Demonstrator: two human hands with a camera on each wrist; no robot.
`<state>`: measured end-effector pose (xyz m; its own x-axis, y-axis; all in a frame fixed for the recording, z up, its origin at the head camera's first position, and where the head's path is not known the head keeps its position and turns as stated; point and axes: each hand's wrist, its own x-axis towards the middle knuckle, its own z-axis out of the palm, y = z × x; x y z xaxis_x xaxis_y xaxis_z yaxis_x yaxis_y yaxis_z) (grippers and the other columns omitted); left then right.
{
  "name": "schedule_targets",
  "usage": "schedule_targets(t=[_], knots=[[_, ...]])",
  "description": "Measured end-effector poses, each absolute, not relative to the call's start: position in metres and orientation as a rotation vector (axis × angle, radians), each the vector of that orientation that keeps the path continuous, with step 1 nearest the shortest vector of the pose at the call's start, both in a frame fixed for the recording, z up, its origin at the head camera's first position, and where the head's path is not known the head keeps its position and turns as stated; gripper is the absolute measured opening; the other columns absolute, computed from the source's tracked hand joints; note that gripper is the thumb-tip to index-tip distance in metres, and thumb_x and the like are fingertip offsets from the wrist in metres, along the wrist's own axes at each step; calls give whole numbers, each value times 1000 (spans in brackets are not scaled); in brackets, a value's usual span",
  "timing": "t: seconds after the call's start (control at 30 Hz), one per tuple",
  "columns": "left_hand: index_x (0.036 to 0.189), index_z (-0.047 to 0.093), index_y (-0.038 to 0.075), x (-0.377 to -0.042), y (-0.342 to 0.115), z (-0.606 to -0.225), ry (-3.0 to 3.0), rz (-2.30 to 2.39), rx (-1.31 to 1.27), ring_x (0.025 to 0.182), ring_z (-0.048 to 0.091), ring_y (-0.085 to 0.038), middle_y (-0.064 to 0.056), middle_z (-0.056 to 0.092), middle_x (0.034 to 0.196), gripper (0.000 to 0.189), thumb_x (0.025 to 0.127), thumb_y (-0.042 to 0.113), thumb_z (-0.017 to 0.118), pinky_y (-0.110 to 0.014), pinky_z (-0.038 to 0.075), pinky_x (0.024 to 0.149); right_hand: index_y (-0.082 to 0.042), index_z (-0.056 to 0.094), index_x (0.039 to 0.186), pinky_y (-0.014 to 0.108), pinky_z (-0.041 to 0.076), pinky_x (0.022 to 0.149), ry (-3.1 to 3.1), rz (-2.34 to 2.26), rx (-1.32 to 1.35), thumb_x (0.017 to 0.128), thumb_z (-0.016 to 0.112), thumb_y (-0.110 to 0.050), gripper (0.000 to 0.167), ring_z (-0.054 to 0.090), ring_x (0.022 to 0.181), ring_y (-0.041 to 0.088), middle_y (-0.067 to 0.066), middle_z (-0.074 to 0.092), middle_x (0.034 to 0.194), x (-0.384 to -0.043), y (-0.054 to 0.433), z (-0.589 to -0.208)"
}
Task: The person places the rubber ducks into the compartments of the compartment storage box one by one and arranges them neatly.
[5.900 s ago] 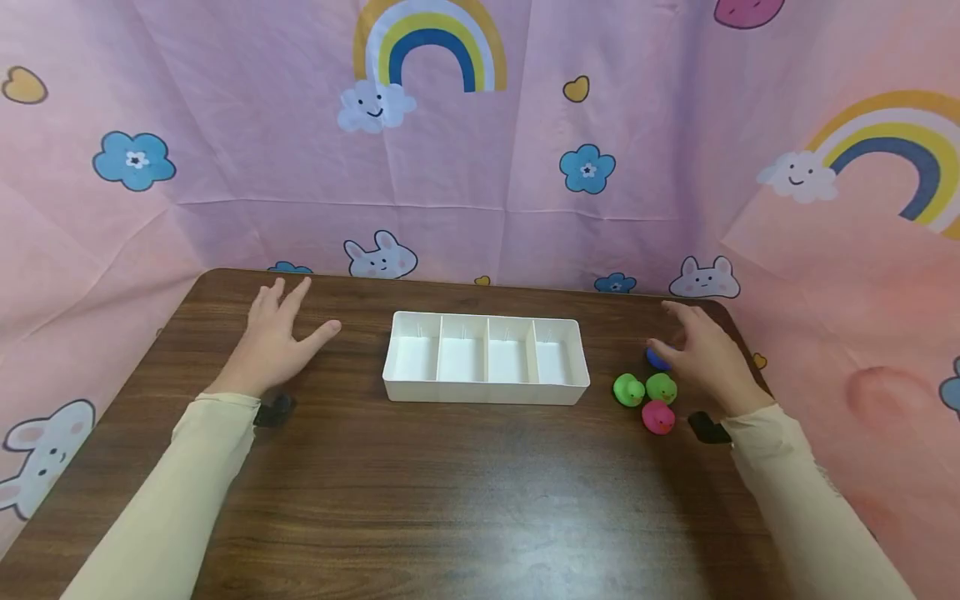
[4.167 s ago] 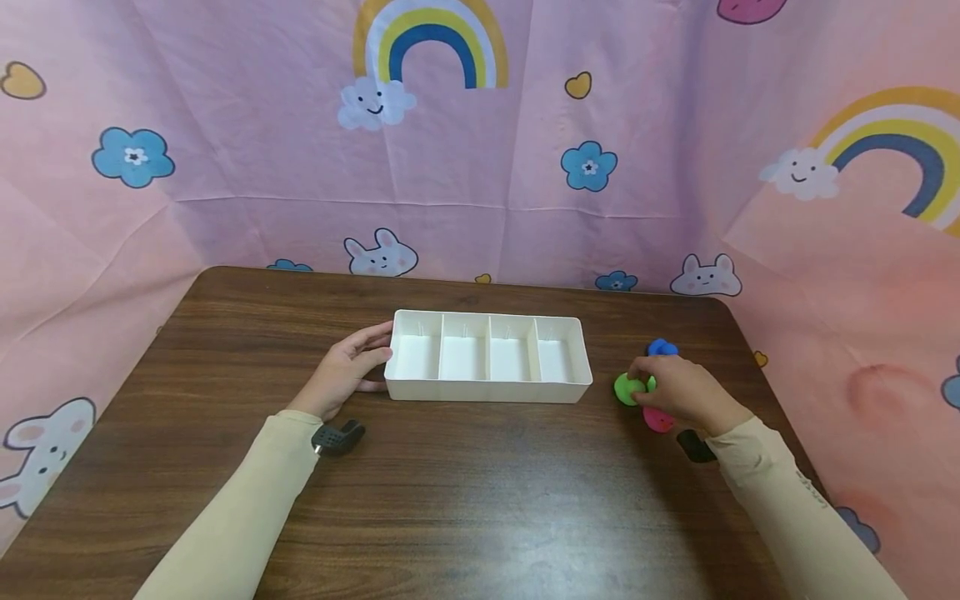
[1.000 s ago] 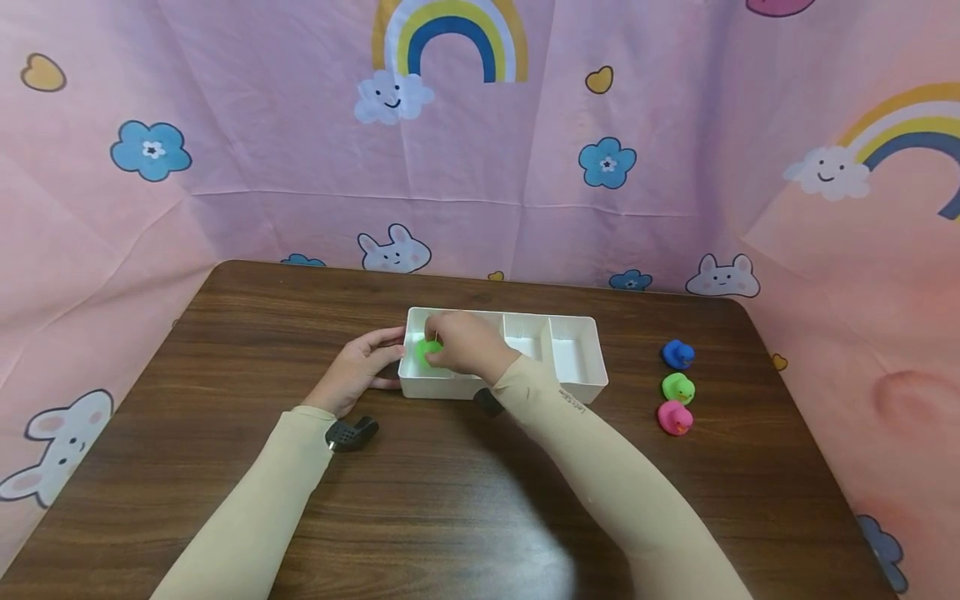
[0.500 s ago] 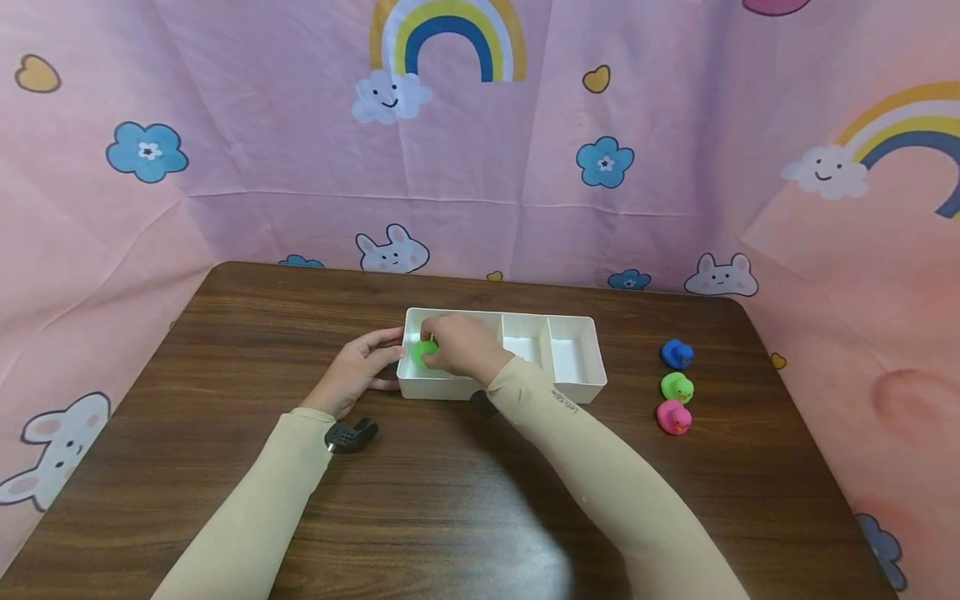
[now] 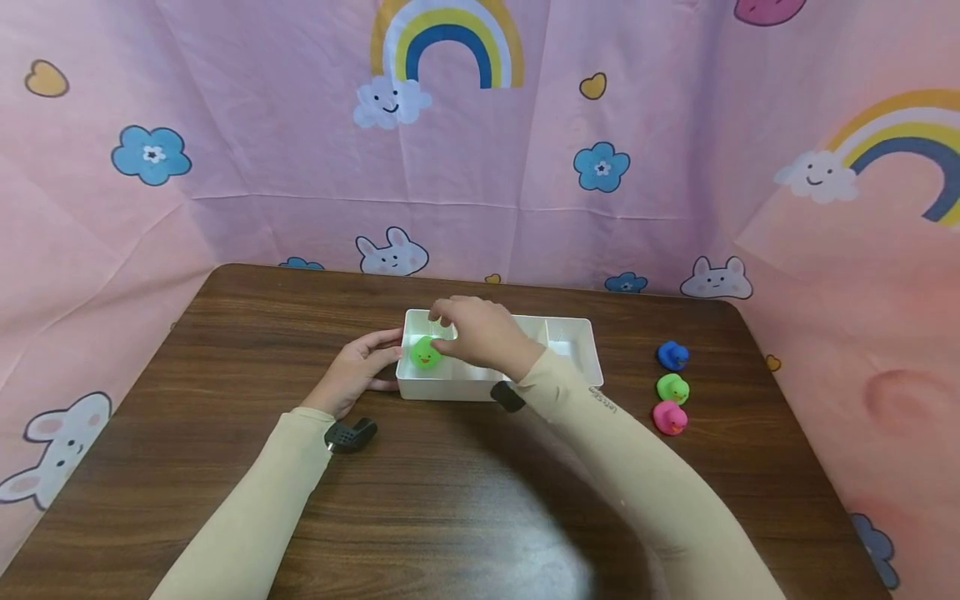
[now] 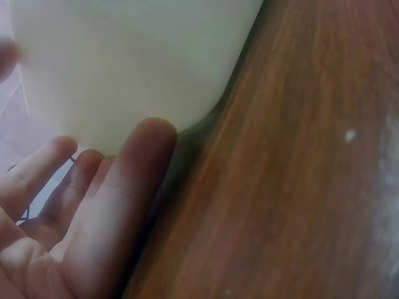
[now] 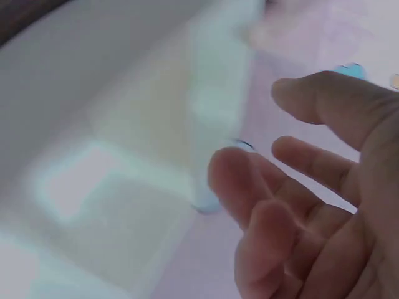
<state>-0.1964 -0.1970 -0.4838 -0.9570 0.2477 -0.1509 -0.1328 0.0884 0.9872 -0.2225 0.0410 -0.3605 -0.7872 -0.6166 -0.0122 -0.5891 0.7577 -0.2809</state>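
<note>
In the head view a light green rubber duck [image 5: 425, 352] sits in the leftmost compartment of a white four-compartment box [image 5: 452, 389]. My right hand [image 5: 486, 336] is over the box just right of that duck, thumb and fingers apart and holding nothing. The right wrist view shows the same hand [image 7: 312, 205] with its fingers loosely bent beside the blurred box wall. My left hand [image 5: 354, 368] rests against the box's left end; in the left wrist view its fingertips touch the white end wall [image 6: 124, 68]. The right hand and forearm hide part of the middle compartments.
On the table's right side, a blue duck [image 5: 672, 356], another green duck [image 5: 672, 388] and a pink duck [image 5: 670, 417] stand in a short row. The dark wooden table [image 5: 420, 500] is backed by a pink patterned cloth [image 5: 300, 150].
My right hand has brought the green duck from the right-hand group into the leftmost compartment, let it go and drawn back rightward. The left hand moved to the box's end earlier and stays there.
</note>
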Motion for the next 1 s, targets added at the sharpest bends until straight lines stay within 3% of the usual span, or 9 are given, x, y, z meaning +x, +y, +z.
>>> schedule_targets(t=[0.2,0.37,0.47,0.63,0.83,1.0], knots=[[155,45,6,-198,-197,-487,2112,1942,114,120,63,-26,-20,50,152,60,105,34,63,-41,63,86,-16,69,126,42,58,89,2946,-515,-1019,95,75,-31,35,68,111,20,0,72,122,-215,99,-324],[155,45,6,-197,-196,-488,2116,1937,112,120,63,-26,-19,50,152,60,105,34,63,-42,63,87,-10,67,127,39,57,77,2979,-614,-901,96,75,-25,36,66,87,21,6,71,121,-211,161,-313],[154,45,6,-197,-196,-488,2105,1944,106,121,62,-27,-19,50,151,59,104,33,63,-42,63,86,-9,67,126,40,55,73,3018,-607,-792,95,75,-23,35,65,81,22,8,71,120,-211,201,-316],[155,45,7,-197,-196,-488,2095,1963,120,123,60,-28,-19,50,151,58,105,31,63,-43,63,86,-6,65,130,47,58,78,3036,-561,-575,97,74,-26,40,65,88,26,13,69,120,-215,266,-328],[157,43,11,-196,-197,-484,2100,1990,159,125,61,-27,-17,48,155,58,105,28,63,-44,63,85,1,63,129,61,51,98,3006,-471,-424,98,72,-26,43,62,116,42,24,67,127,-222,332,-347],[158,42,11,-194,-197,-484,2108,1984,173,125,62,-26,-17,46,157,59,105,30,62,-43,63,86,6,61,130,66,48,100,2944,-406,-359,98,72,-24,46,58,119,48,30,63,129,-220,364,-364]])
